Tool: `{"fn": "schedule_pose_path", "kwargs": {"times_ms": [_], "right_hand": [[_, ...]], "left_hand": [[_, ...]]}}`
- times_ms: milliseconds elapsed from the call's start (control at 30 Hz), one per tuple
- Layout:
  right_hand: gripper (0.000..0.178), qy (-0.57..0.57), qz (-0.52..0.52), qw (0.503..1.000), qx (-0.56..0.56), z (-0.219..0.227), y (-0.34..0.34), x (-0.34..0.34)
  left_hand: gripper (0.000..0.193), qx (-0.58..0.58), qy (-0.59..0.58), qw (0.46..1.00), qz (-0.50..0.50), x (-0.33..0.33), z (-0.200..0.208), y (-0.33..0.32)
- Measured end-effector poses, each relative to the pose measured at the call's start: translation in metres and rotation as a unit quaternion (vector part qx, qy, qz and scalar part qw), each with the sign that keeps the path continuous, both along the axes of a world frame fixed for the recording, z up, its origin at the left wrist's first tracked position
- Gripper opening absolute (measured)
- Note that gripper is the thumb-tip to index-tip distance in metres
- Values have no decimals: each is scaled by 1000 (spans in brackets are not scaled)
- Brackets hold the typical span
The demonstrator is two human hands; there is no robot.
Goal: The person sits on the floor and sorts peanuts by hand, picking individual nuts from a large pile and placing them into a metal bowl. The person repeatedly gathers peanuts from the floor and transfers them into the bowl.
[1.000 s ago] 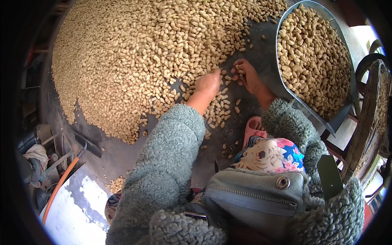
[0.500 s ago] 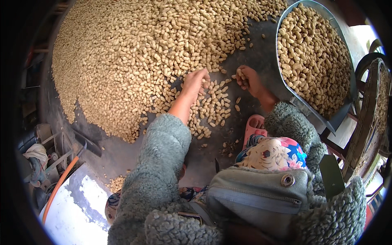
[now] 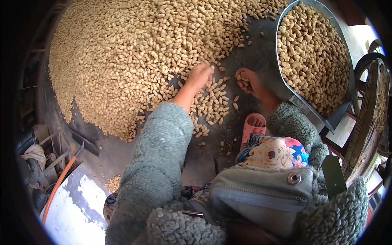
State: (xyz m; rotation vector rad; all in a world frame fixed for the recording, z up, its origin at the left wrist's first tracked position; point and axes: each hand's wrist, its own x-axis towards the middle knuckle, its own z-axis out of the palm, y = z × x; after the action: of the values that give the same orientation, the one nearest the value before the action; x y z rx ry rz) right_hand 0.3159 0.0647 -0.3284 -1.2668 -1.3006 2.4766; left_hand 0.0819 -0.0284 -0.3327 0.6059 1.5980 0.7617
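- Peanuts spread in a wide heap ahead and to my left, with a looser patch on the dark floor between my arms.
- My left hand hangs over the near edge of that heap, fingers bent downward; their undersides are hidden, so I cannot tell whether they grip a nut.
- My right hand is curled around a few nuts, just beyond the loose patch and near the full metal pan.
- A second ago my hands were almost together; my left has since gone back leftward, leaving a wider gap.
- I judge from this that picking goes on, the right fingers keeping what is gathered while the left works among the nuts.
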Motion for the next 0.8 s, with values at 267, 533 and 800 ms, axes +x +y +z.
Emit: {"fn": "schedule_pose_path", "kwargs": {"times_ms": [267,533,800], "right_hand": [[17,-116,251,744,608,2,-31,-39],[19,-54,125,923,361,-7,-22,-29],[22,-5,99,954,283,-7,-26,-5]], "left_hand": [[21,-45,20,996,69,-2,17,-44],[20,24,443,875,-194,36,25,-34],[25,-31,303,946,-114,36,44,-21]]}}
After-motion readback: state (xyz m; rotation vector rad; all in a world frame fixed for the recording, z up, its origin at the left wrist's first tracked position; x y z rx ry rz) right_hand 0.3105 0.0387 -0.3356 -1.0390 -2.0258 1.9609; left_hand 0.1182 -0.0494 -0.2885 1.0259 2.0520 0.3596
